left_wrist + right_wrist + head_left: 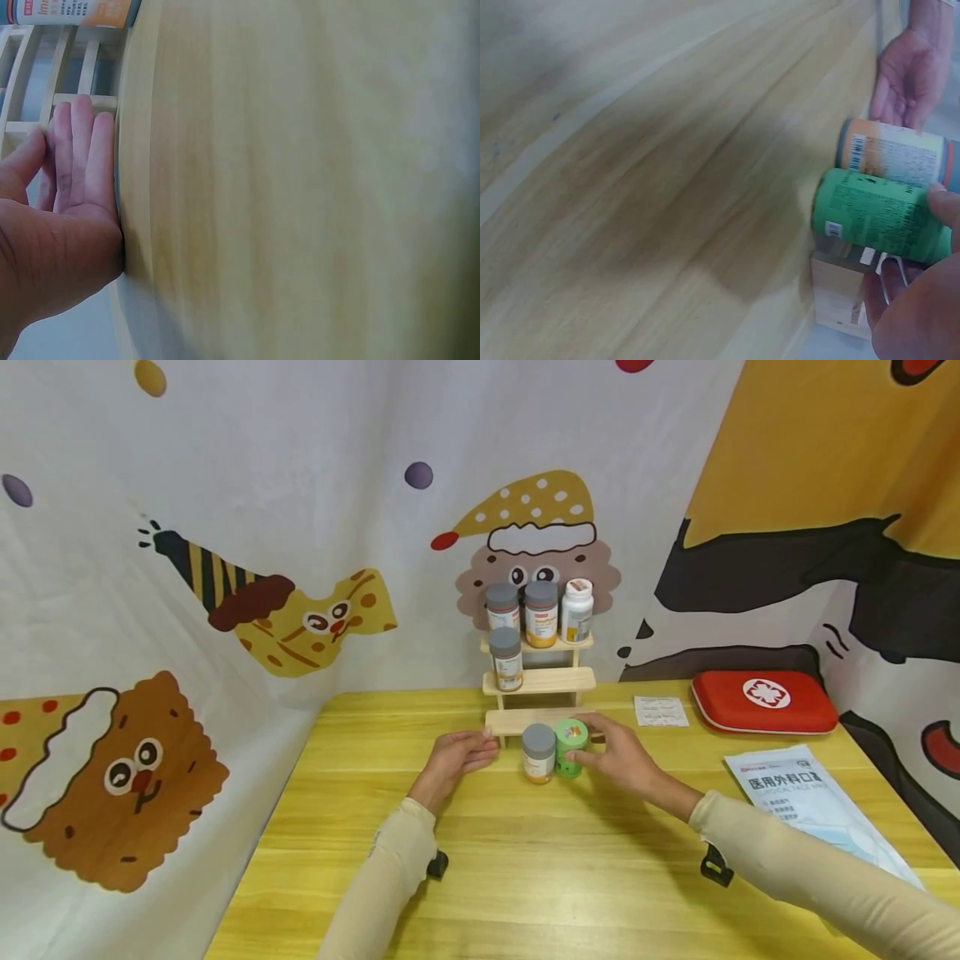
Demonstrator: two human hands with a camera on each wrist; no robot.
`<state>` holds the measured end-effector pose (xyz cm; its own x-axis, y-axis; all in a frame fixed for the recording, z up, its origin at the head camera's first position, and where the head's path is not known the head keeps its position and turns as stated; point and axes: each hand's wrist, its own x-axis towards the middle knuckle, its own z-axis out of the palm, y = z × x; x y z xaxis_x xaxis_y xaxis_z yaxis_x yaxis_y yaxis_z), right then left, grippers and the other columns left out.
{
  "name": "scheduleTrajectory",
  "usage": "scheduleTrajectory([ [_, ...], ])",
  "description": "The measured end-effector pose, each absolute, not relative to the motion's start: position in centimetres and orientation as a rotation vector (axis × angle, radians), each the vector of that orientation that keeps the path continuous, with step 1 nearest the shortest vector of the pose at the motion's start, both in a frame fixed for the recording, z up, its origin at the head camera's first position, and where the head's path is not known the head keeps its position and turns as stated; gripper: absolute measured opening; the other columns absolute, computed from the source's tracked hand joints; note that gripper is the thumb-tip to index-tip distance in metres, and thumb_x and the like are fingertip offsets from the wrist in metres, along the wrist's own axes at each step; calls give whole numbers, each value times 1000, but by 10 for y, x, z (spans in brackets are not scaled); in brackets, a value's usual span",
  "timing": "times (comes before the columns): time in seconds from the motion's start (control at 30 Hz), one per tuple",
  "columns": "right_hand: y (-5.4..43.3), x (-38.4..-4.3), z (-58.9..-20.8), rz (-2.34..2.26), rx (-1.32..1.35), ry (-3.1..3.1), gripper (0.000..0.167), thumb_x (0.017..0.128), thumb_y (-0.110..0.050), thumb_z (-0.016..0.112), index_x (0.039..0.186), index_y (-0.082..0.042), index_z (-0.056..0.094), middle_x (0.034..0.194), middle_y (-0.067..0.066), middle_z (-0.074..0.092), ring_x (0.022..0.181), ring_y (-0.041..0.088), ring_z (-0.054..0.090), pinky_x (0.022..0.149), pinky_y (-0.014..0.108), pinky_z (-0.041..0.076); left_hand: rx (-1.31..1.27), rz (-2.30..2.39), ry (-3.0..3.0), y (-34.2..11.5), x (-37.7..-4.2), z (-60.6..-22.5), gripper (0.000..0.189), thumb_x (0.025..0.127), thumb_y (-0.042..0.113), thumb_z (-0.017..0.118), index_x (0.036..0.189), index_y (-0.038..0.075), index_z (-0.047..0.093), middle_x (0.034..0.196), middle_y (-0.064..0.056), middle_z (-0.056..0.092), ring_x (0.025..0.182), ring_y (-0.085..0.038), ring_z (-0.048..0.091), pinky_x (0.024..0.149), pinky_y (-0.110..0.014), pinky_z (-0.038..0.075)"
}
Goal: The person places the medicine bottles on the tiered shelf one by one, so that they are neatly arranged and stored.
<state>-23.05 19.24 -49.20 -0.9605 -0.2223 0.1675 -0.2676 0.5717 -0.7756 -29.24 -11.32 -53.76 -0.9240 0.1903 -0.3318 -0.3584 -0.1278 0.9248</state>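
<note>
A small three-tier wooden display stand stands at the back of the table. Just before its lowest step are a grey-lidded pill bottle and a green bottle, upright side by side. My right hand holds the green bottle, thumb at the front and fingers behind; the right wrist view shows the thumb on its side. At the stand's left end is my left hand, its fingers nearly straight and its fingertips right at the wood, as the left wrist view shows.
On the top step are two grey-lidded bottles and a white bottle; another grey-lidded bottle is on the middle step. To the right lie a blister pack, a red first-aid case and a face mask packet. A printed curtain hangs behind.
</note>
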Motion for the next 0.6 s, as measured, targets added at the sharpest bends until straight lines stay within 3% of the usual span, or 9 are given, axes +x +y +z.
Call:
scheduleTrajectory([
  [0.6, 195, -231, -486, 1239, 507, -2722, 63, 88, -18, 89, 142, -1, 63, 125, 16, 73, 110, 32, 68, 96, 55, 63, -169, 2102, 1792, -114, -293, -538, 33, 102, 20, 74, 123, -4, 72, 107, -14, 82, 94, -19, 81, 94, -38, 67],
])
